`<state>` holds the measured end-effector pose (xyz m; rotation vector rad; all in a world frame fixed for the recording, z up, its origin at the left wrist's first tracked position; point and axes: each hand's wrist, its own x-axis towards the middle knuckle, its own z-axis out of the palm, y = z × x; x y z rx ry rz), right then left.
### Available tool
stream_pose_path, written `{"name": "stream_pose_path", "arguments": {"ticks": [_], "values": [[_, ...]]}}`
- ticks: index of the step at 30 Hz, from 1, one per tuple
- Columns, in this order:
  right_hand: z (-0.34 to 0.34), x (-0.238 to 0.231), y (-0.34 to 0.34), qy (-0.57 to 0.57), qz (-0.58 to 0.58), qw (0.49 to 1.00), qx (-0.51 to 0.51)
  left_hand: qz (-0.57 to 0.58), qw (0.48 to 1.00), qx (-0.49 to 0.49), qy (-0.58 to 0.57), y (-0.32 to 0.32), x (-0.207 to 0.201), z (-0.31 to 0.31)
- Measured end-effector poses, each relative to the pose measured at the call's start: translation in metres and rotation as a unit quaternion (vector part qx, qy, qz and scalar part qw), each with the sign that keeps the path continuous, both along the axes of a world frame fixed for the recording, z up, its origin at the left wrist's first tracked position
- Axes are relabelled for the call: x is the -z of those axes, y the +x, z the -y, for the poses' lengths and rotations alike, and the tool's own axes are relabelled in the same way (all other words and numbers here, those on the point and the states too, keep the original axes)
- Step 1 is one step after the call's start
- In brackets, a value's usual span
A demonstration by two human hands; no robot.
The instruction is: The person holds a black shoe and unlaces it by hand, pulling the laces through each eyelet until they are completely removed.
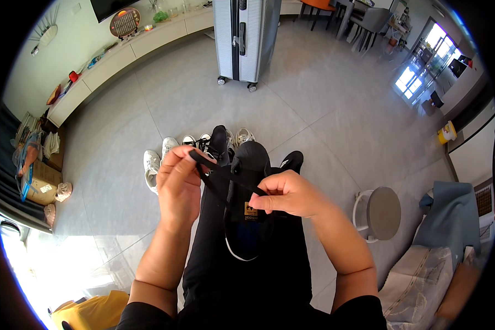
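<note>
Left fingers and right fingers pinch flat, ribbon-like black lace — above a round-toed shoe.

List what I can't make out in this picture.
All in the head view:
Gripped parts of the black lace: covered by the fingers of the left hand and right hand.
Inside of the shoe over the legs: mostly too dark.
That shoe's underside: turned away, facing down.
Suitcase top: cut off by the upper edge.
Screen: also cut off there.
</note>
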<state>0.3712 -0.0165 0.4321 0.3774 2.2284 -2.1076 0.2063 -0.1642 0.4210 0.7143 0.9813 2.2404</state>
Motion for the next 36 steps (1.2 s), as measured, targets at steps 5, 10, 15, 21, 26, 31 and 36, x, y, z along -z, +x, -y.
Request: {"name": "stream_pose_path", "arguments": {"ticks": [5,10,15,21,26,31,36], "values": [[-0.012,0.006,0.014,0.029,0.041,0.999,-0.015,0.220,0.974,0.002,0.059,-0.019,-0.002,0.010],[-0.055,0.011,0.054,0.076,0.066,0.991,0.092,0.299,0.948,-0.060,0.088,-0.064,0.011,0.035],[-0.104,0.028,0.093,0.140,0.138,0.926,0.321,0.333,0.935,-0.075,0.100,-0.070,0.024,0.051],[-0.138,0.061,0.109,0.518,0.117,0.710,0.463,0.391,0.910,-0.047,0.128,-0.059,0.029,0.054],[-0.133,0.061,0.088,0.519,-0.053,0.676,0.521,0.335,0.909,0.182,0.169,-0.052,0.025,0.055],[-0.028,0.020,0.016,0.508,-0.272,0.763,0.294,-0.123,0.960,0.221,-0.118,-0.012,0.006,0.049],[0.049,0.012,-0.019,0.501,-0.433,0.741,0.109,-0.092,0.947,0.186,-0.244,-0.002,0.000,0.025]]}}
